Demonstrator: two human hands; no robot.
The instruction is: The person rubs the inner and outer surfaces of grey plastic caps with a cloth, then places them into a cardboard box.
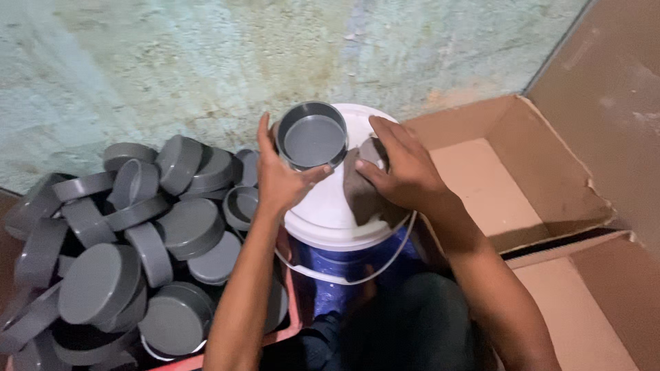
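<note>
Left hand (pixel 282 180) gripping smooth round grey plastic cap (pixel 311 135), right hand (pixel 402 168) pressing brown cloth (pixel 363 189) onto white bucket lid (pixel 323 216)

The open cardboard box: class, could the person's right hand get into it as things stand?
Probably yes. The right hand rests on a brown cloth atop the white bucket lid; the cardboard box lies open beside it, nothing between.

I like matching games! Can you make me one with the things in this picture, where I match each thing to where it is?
Things:
1. grey cap
2. brown cloth
3. pile of grey caps
4. cardboard box

Places:
A. heaped on the left side
B. open, on the right side
C. held in the left hand, hollow side up
D. under the right hand, on the white bucket lid

Pairs: 1-C, 2-D, 3-A, 4-B
</note>
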